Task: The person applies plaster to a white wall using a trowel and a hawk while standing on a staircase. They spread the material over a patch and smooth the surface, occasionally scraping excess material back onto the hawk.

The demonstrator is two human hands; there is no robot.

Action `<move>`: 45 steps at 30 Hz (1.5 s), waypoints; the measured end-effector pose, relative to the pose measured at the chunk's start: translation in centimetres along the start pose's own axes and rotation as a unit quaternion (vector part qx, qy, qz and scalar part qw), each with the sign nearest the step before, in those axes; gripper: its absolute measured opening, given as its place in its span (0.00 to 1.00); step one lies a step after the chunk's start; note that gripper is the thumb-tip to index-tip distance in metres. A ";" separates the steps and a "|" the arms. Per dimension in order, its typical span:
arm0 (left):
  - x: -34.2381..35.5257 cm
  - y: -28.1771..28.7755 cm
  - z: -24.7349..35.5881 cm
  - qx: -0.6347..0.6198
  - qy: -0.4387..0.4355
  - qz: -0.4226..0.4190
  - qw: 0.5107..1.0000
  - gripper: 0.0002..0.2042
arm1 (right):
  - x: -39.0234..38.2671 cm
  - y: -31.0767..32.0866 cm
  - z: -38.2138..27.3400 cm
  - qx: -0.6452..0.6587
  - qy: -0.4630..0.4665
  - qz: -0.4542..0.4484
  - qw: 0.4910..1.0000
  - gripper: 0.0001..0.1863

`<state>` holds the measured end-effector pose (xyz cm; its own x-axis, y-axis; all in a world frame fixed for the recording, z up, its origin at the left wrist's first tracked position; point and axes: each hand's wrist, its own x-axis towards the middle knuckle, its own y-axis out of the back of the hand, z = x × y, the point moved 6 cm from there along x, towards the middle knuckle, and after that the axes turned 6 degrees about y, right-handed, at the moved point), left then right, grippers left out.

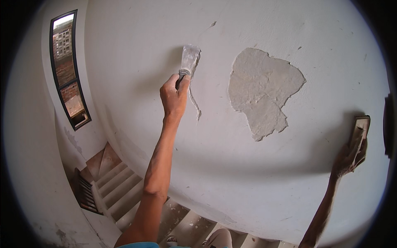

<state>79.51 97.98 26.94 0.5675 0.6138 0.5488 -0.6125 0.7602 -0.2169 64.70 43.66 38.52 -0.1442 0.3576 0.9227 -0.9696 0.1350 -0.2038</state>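
My left hand (175, 96) is closed around the dark handle of a putty knife (190, 57). Its wide blade points up and lies close to the white wall (206, 136), with grey material along its right edge. Below the blade a thin ridge of plaster (195, 103) runs down the wall. To the right spreads a rough grey plaster patch (264, 89) with ragged edges. Far right, my right hand (349, 159) grips a narrow rectangular plastering float (359, 131), held upright near the wall; its handle is partly covered by my fingers.
Stairs (120, 186) with plaster spatters run along the foot of the wall, turning at the lower left beside a dark railing (87, 194). A tall dark-framed window (68, 70) is set in the left wall. A dark object (388, 126) stands at the right edge.
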 end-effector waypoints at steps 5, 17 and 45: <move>-0.4 0.0 1.3 0.079 -0.086 0.066 0.991 0.17 | 0.2 0.0 -0.3 -0.003 0.025 0.016 1.000 0.27; 2.0 -1.5 3.1 -0.108 0.070 -0.043 0.991 0.15 | -0.3 -0.5 -0.8 0.006 0.000 0.001 1.000 0.27; -0.8 -1.3 0.0 -0.148 0.201 -0.098 0.963 0.15 | 0.2 0.4 -0.3 -0.006 0.016 0.007 1.000 0.28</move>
<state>79.88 96.51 26.74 0.8598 0.4402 0.2588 -0.3221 0.8608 -0.3940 64.36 44.11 38.55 -0.1502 0.3886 0.9091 -0.9653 0.1410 -0.2198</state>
